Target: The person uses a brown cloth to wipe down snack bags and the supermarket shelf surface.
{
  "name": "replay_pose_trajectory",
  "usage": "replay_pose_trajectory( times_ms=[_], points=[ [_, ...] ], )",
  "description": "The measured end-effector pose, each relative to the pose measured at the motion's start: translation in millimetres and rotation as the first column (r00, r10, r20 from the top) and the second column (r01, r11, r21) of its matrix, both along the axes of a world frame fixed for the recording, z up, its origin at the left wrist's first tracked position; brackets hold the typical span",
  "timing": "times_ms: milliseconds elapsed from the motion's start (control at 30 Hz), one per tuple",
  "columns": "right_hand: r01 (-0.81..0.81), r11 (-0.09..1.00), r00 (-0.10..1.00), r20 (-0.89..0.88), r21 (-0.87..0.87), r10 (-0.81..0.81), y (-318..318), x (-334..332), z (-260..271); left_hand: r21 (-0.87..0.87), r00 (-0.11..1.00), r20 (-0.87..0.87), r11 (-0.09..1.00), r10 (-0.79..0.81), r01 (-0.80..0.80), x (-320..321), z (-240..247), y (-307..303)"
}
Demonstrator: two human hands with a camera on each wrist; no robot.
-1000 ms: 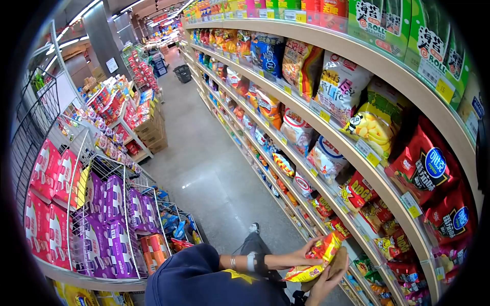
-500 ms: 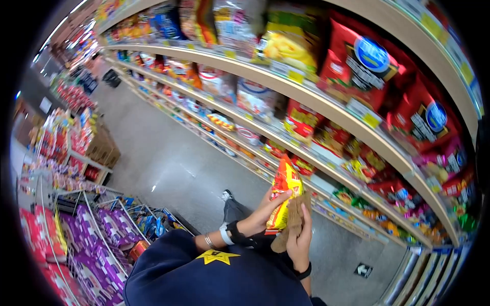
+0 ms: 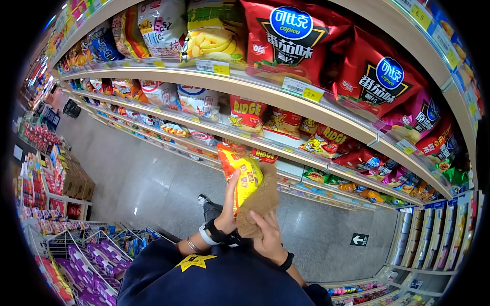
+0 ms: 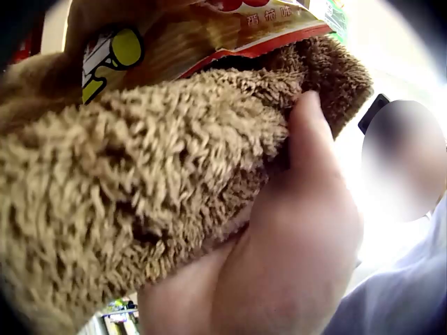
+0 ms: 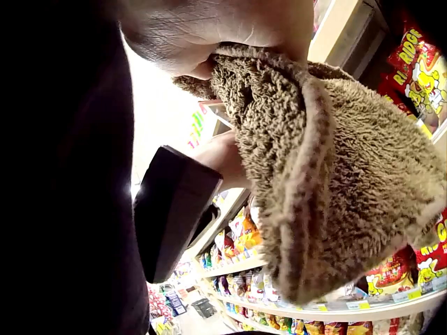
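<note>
A red and yellow chip bag [image 3: 247, 178] is in my left hand [image 3: 227, 218], with the thumb along its near left side. My right hand [image 3: 269, 242] holds a fuzzy brown cloth [image 3: 264, 201] against the right side of the bag and covers part of it. In the left wrist view the cloth [image 4: 140, 174] spreads thick below the bag's sealed edge [image 4: 279, 35]. The right wrist view shows the cloth [image 5: 370, 160] hanging folded from the fingers, and there it hides the bag.
Curved shelves of snacks rise ahead, with red copico bags [image 3: 296, 38] above and red RIDGE bags [image 3: 246, 113] lower down. Wire racks with purple packs [image 3: 84, 265] stand at left. Grey tiled floor [image 3: 163, 178] runs between, with a black arrow sign [image 3: 359, 239].
The head view has turned right, towards the shelves. The chip bag has gone from lying slanted to more upright, and the cloth has come round over its right side.
</note>
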State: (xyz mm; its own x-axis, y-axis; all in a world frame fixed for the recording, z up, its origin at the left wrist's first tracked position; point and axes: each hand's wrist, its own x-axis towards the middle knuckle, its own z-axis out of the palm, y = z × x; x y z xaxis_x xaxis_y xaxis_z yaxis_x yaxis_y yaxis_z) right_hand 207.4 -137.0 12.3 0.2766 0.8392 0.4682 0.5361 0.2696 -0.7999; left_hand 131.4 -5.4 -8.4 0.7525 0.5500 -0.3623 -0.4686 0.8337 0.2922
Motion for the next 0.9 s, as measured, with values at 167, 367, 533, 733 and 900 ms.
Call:
replay_pose_trajectory(
  times_ms=[167,367,533,733,900],
  points=[
    [0.087,0.994,0.988,0.122,0.059,-0.093,3,10,-13,0.015,0.999,-0.031,0.999,0.040,-0.040,9,20,-2],
    [0.326,0.944,0.939,-0.099,-0.060,-0.330,8,17,-32,0.230,0.962,-0.227,0.968,0.150,-0.097,17,64,-6],
    [0.226,0.974,0.974,-0.036,0.017,-0.225,11,-3,-17,0.288,0.980,0.152,0.942,0.130,-0.169,16,21,-3],
    [0.255,0.963,0.955,0.137,0.083,-0.265,17,8,-25,0.099,0.970,0.237,0.992,0.058,-0.084,18,10,5],
    [0.478,0.873,0.861,-0.145,-0.097,-0.488,11,28,-56,0.310,0.913,0.388,0.915,0.125,-0.258,13,12,-2]
  ],
)
